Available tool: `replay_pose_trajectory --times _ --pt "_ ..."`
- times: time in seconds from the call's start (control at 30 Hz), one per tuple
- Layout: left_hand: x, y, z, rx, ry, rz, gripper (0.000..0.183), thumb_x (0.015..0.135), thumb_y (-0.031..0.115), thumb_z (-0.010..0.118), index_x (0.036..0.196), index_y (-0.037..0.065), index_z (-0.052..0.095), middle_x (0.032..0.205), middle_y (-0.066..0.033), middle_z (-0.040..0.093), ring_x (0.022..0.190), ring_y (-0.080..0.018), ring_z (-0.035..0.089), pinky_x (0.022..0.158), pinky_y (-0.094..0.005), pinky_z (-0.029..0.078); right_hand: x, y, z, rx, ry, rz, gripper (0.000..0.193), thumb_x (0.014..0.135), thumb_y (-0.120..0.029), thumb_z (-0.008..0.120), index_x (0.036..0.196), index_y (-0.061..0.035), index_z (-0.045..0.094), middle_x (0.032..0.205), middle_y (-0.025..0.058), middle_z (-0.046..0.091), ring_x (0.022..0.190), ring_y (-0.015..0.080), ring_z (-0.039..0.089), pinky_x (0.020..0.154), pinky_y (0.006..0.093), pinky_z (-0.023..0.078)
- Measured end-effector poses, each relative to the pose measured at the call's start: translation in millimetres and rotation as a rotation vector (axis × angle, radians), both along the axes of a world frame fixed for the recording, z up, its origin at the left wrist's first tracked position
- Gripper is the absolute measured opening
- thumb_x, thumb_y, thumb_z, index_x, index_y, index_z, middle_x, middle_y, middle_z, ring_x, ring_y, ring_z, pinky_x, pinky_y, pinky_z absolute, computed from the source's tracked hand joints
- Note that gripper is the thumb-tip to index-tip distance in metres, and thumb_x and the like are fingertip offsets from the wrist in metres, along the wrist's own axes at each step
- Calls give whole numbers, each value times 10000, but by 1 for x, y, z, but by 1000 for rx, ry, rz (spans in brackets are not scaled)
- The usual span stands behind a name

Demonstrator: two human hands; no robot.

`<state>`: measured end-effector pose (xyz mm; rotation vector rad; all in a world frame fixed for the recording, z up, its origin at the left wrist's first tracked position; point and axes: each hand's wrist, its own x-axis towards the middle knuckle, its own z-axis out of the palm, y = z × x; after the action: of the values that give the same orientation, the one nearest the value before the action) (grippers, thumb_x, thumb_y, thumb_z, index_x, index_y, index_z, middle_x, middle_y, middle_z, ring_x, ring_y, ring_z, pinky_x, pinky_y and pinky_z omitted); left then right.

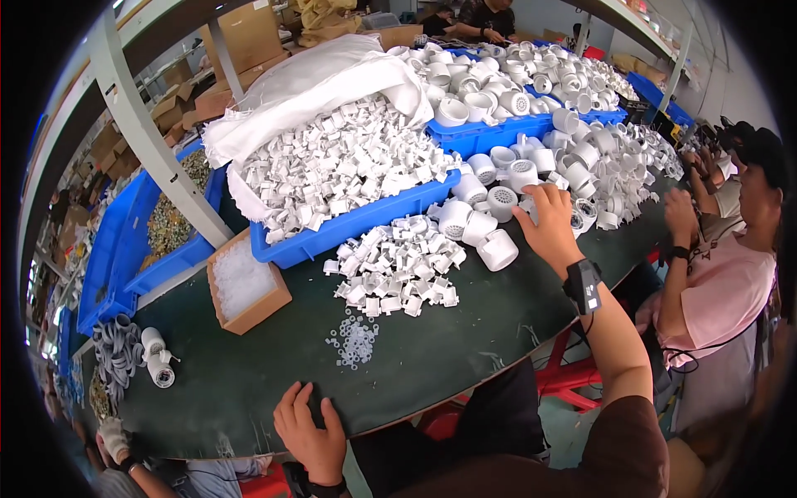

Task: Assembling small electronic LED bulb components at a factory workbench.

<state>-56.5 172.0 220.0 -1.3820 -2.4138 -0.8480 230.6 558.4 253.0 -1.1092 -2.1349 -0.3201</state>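
My right hand (550,226) reaches over a heap of white round plastic housings (502,202), some with slotted grille ends. Its fingers are apart and hold nothing; I cannot tell whether a fingertip touches a housing. Just left of it, a single housing (498,251) lies at the near edge of the heap. My left hand (309,432) rests at the front edge of the dark green table (432,365), fingers spread with nothing in them. Beyond that hand lie a small pile of translucent rings (355,342) and a mound of small white plastic clips (398,270).
A blue bin (357,217) of white clips stands behind the mound, a cardboard box (257,307) to its left. Grey rings (118,353) and two white housings (158,357) lie far left. A gloved co-worker's hand (114,438) is lower left; another person (718,290) sits right.
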Motion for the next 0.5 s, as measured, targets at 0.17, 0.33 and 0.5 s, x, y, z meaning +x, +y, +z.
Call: replay_pose_trajectory --times 0.17,0.33,0.5 --pt "-3 -3 -6 16 -16 -8 307 879 107 680 1171 17 646 1247 -152 627 1124 -370 572 964 -467 422 14 18 -13 -179 -56 -267 663 915 -536 686 1407 -119 537 1373 149 543 1313 401 440 1101 595 270" --pt "-2 0 -3 -9 -2 3 285 885 96 674 1159 21 653 1245 -143 629 1121 -363 575 957 -457 427 20 -12 -25 -292 -194 -258 660 983 -584 560 1447 -116 514 1487 219 468 1401 400 391 1148 605 196" --pt "2 2 4 -19 -2 39 236 904 70 656 1138 34 659 1219 -155 644 1125 -365 591 976 -457 444 13 -46 -11 -328 -64 -17 610 995 -524 582 1465 -143 505 1519 251 404 1400 409 372 1169 572 215"
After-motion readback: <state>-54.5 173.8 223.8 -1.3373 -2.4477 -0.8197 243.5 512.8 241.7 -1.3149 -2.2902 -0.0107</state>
